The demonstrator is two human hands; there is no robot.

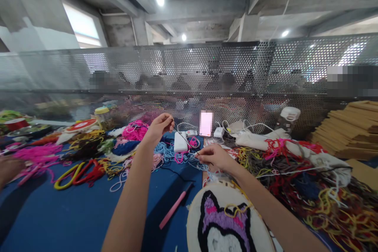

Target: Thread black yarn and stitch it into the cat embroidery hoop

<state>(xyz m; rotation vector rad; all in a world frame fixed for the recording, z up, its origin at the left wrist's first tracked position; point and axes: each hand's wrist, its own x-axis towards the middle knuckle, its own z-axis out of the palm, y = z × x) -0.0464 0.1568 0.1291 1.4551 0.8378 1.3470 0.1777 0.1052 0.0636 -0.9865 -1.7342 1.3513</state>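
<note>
My left hand point(161, 126) is raised above the blue table point(73, 212), fingers pinched on one end of a thin dark yarn strand point(186, 143). My right hand point(214, 157) pinches the other end lower down, so the strand runs taut between them. Just under my right forearm lies a round embroidery hoop point(227, 220) with a tufted black, purple and white cat face. A pink punch needle point(175, 206) rests on the table left of the hoop.
Piles of coloured yarn point(310, 181) cover the table's far half and right side. A lit phone point(206, 123), white chargers and cables stand at the back by a perforated metal screen point(189, 71). Stacked cardboard point(351, 130) sits far right. Another person's hand point(7, 167) shows at the left edge.
</note>
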